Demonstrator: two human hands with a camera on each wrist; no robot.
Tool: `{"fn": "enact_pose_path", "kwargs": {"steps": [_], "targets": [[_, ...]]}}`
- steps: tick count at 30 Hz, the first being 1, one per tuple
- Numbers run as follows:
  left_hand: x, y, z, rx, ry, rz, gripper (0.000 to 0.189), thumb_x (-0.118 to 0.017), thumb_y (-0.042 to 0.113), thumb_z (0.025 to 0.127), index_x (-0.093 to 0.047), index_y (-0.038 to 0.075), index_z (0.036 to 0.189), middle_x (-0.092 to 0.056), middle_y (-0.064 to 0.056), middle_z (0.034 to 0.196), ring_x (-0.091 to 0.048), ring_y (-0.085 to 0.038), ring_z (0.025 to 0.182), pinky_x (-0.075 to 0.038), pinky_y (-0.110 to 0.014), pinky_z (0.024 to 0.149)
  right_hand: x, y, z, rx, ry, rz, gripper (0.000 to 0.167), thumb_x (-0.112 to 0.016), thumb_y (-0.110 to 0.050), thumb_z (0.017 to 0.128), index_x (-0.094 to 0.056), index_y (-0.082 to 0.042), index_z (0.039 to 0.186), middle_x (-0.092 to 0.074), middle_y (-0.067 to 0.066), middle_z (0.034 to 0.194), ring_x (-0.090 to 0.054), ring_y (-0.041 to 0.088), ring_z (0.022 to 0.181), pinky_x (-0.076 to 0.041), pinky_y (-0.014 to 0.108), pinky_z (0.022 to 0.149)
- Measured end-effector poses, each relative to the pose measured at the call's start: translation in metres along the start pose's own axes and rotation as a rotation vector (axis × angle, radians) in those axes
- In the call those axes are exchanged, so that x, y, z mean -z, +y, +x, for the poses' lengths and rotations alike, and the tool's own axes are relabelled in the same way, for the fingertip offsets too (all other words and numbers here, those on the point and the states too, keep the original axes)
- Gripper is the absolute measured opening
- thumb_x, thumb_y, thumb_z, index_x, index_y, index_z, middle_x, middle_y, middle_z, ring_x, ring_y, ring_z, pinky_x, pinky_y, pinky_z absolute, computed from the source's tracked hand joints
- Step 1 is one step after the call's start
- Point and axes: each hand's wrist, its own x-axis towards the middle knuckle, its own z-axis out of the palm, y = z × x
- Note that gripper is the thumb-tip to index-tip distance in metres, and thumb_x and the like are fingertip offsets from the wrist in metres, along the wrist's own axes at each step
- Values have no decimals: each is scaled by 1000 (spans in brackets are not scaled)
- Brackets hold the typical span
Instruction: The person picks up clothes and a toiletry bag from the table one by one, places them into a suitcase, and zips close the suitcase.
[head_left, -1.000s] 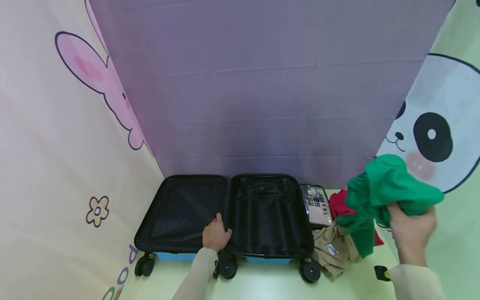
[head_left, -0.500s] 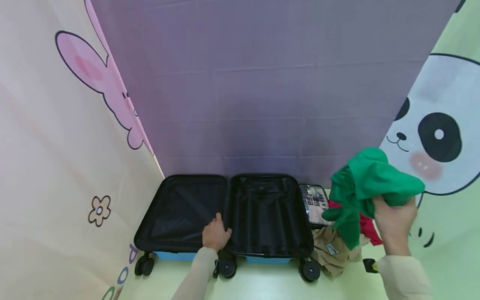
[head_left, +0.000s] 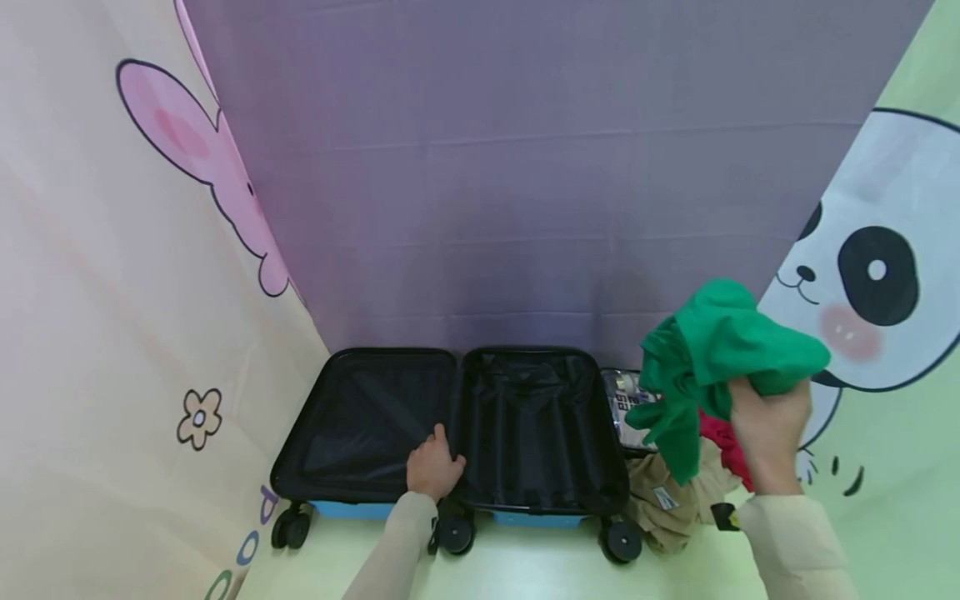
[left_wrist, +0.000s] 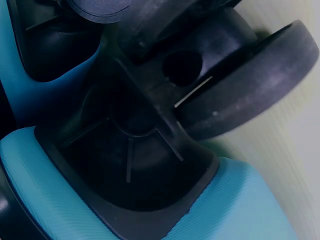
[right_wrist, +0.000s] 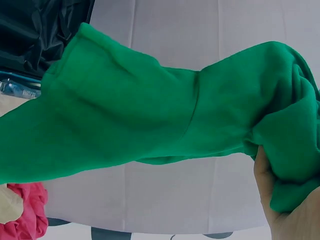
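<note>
An opened suitcase (head_left: 367, 425) with black lining and a blue shell lies on the floor, its two halves side by side. At the near inner corner of the left half, my left hand (head_left: 435, 471) rests with the fingers over the edge. The left wrist view shows a black caster wheel (left_wrist: 250, 85) and the blue shell (left_wrist: 235, 200) instead of that hand. My right hand (head_left: 772, 421) grips a bunched green garment (head_left: 735, 342) in the air, right of the suitcase. Part of this cloth (right_wrist: 125, 110) hangs down to the left, and it partly hides the right hand's fingers.
Right of the suitcase lie a clear-fronted travel pouch (head_left: 624, 417), beige clothing (head_left: 663, 504) and red clothing (head_left: 727, 446), partly covered by the green cloth. A purple-grey sheet (head_left: 510, 208) rises behind, with printed cloth walls left and right.
My right hand has moved left and slightly up with the green garment, toward the suitcase; the cloth now overlaps the travel pouch. My left hand has stayed in place.
</note>
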Motion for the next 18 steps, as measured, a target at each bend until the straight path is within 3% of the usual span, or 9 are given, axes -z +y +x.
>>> {"fn": "enact_pose_path", "kwargs": {"steps": [11,18], "targets": [[-1,1,2,-1,-4,10,63,-75,34,88,-48,0,133,-69,-19,101,-68,-36,83,-54,-53,81,-15,-7,1,47,-21,40,26,-74,-22,91,-57,-30,110,-54,-16,84,-46,6,79,-38,23,74],[-2,3,3,4,-10,17,64,-75,35,87,-48,0,134,-70,-19,103,-69,-36,84,-54,-53,83,-21,-10,-1,75,-43,96,28,-74,-20,91,-61,-25,115,-61,-19,90,-53,2,83,-42,20,77]]}}
